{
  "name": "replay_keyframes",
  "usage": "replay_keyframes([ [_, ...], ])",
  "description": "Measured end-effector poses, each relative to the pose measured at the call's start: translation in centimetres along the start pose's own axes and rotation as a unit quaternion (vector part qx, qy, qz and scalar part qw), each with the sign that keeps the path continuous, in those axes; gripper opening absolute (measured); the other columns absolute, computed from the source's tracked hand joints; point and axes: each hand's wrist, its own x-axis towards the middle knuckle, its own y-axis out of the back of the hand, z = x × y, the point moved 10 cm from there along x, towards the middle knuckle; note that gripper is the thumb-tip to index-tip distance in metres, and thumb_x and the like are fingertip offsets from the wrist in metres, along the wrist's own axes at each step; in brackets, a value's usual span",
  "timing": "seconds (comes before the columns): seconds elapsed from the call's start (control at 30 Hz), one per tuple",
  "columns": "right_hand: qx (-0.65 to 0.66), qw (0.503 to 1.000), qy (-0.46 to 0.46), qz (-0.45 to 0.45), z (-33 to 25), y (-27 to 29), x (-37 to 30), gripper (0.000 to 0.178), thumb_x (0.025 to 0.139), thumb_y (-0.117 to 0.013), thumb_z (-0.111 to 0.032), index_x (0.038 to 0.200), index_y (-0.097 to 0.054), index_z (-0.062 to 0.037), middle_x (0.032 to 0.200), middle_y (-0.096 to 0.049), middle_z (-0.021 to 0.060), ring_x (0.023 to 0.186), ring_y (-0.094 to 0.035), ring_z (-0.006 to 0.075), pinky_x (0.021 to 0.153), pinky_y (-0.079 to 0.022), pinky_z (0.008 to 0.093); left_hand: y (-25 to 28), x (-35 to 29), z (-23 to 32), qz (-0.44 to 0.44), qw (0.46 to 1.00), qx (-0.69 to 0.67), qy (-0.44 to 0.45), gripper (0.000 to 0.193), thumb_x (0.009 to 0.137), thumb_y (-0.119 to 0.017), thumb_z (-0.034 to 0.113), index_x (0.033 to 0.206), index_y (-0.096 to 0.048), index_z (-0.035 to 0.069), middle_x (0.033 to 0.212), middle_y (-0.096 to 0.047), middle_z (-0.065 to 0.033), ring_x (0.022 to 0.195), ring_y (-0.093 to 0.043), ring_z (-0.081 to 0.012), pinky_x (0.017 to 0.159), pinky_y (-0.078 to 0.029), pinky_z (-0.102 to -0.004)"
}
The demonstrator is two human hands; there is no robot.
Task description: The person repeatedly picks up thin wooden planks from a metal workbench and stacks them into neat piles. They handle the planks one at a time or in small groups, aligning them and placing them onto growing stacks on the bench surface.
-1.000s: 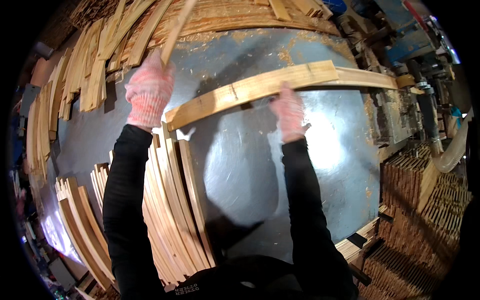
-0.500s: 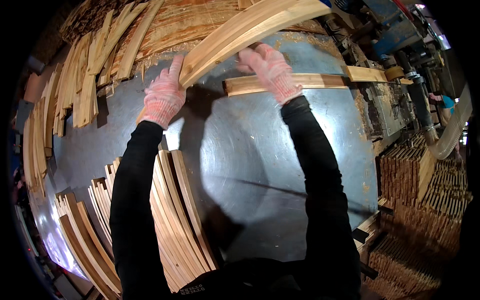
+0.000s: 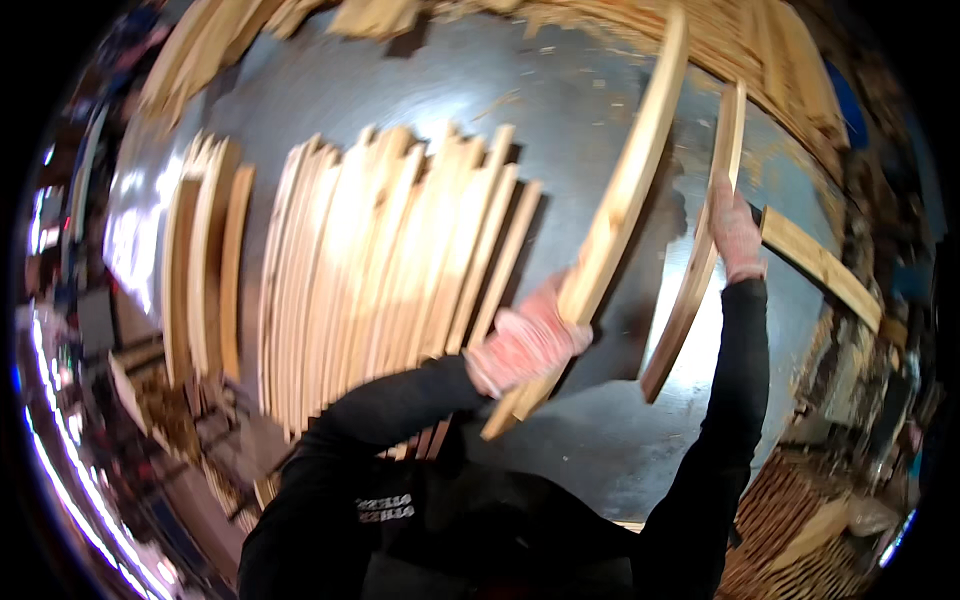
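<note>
Table point(image 3: 570, 110) is grey, smooth, and carries the wood. Row point(image 3: 370, 250) takes up its left half: pale boards side by side, upper ends uneven, near ends partly behind the left sleeve. Side group point(image 3: 205, 260), a few more boards, sits left of it with a gap between.

Left board point(image 3: 630, 190) is the longest piece in hand: slanted, far end up and right, near end by the person's torso. Looks lifted, given the shadow beside it. Near end looks stepped, so maybe two pieces together; blur, can't confirm. Right board point(image 3: 690, 290) is narrower, roughly parallel, well clear of the row. Can't tell if it's off the table. Strip point(image 3: 820, 265) lies near the right wrist, angled toward the right edge.

Left hand point(image 3: 530, 345), gloved, grasps the left board near its close end; some fingers hidden under it. Right hand point(image 3: 737, 235), gloved, grips the right board around mid-length, fingers over its edge.

Step in hand, my read: handling boards, one per hand, beside the row. Next move probably calls for separate control of both, left board's near end kept off the row, right board clear of the strip.
</note>
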Motion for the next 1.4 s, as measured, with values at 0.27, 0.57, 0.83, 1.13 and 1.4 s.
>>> replay_keyframes([
  [0.27,-0.044,0.989,0.057,-0.133,-9.1,-19.5,-22.1,0.063,0.103,-0.041,-0.052,0.136,-0.053,0.0000,0.101,-0.070,0.0226,0.093,-0.065,0.0436,0.081,-0.052,0.0446,2.1,-14.1,-13.0,-0.195,0.883,0.412,0.113,0.043,0.098,-0.058,0.034,0.112,-0.051,-0.006,0.074,-0.063,-0.0190,0.068,-0.066,-0.0356,0.059,-0.055,-0.0448],
  [0.57,-0.057,0.992,0.051,-0.103,-15.1,-17.8,-19.7,0.069,0.098,-0.044,-0.060,0.135,-0.055,-0.0031,0.132,-0.056,0.0233,0.124,-0.051,0.0414,0.101,-0.044,0.0468,49.0,-13.3,-3.0,0.310,0.757,0.574,-0.013,0.069,0.097,-0.052,0.055,0.141,-0.050,0.001,0.141,-0.053,-0.0238,0.133,-0.047,-0.0405,0.109,-0.039,-0.0475],
  [0.83,0.393,0.914,-0.080,-0.059,-14.6,-20.6,-21.0,0.075,0.093,-0.070,-0.038,0.148,-0.039,0.0020,0.134,-0.057,0.0204,0.121,-0.059,0.0298,0.100,-0.049,0.0369,45.5,-6.5,-9.4,0.127,0.975,0.167,0.072,0.086,0.090,-0.071,0.042,0.155,-0.030,0.005,0.142,-0.054,-0.0198,0.133,-0.050,-0.0298,0.114,-0.037,-0.0364],
  [1.13,0.610,0.770,-0.083,-0.167,-21.4,-21.7,-22.5,0.073,0.091,-0.074,-0.029,0.148,-0.037,-0.0020,0.127,-0.061,0.0142,0.111,-0.065,0.0258,0.091,-0.057,0.0362,51.5,-10.0,-9.5,0.083,0.995,0.022,0.045,0.060,0.093,-0.068,0.041,0.135,-0.053,0.001,0.124,-0.059,-0.0064,0.117,-0.056,-0.0181,0.107,-0.041,-0.0307],
  [1.4,0.655,0.738,0.151,0.059,-35.3,3.1,-16.8,0.079,0.097,-0.048,-0.065,0.149,-0.040,-0.0058,0.144,-0.052,0.0096,0.133,-0.048,0.0231,0.111,-0.040,0.0395,51.5,-12.4,22.2,-0.059,0.926,-0.182,-0.326,0.084,0.094,-0.054,0.065,0.148,-0.042,0.003,0.142,-0.054,-0.0087,0.125,-0.055,-0.0215,0.107,-0.044,-0.0368],
])
